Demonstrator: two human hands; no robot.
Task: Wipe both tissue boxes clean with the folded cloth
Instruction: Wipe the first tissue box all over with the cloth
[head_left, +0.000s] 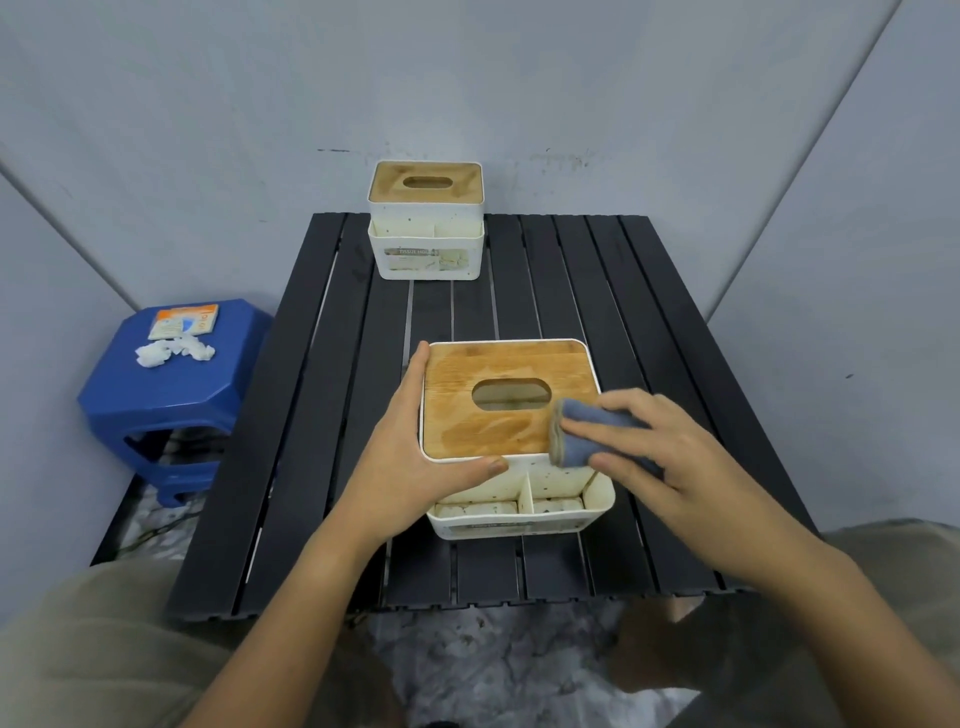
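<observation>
Table (332, 415): we record a black slatted top with thin gaps between the slats, filling the centre of the frame; its near corners are hidden behind our forearms.
Stool (171, 395): blue moulded plastic, left of frame, beside the table; it carries a small printed packet (184, 321) and crumpled white tissue (174, 352). The print is too small for us to read.
Near tissue box (511, 431): lower centre, white rounded plastic with a wooden lid with an oval slot; the wood looks streaked and wet. Its front tray is split by a divider into two compartments, speckled with dark spots; we cannot tell what the pale shapes in them are.
Far tissue box (427, 221): upper centre, at the table's back edge, same build, dusty lid, spotted walls, front label partly legible.
Left hand (415, 457): fingers straight along the near box's left side, thumb across its front edge, bracing it.
Right hand (649, 441): fingers and thumb clasp the cloth.
Folded cloth (576, 434): blue-grey with a tan edge, pressed on the near lid's right front corner, partly covered by fingers.
</observation>
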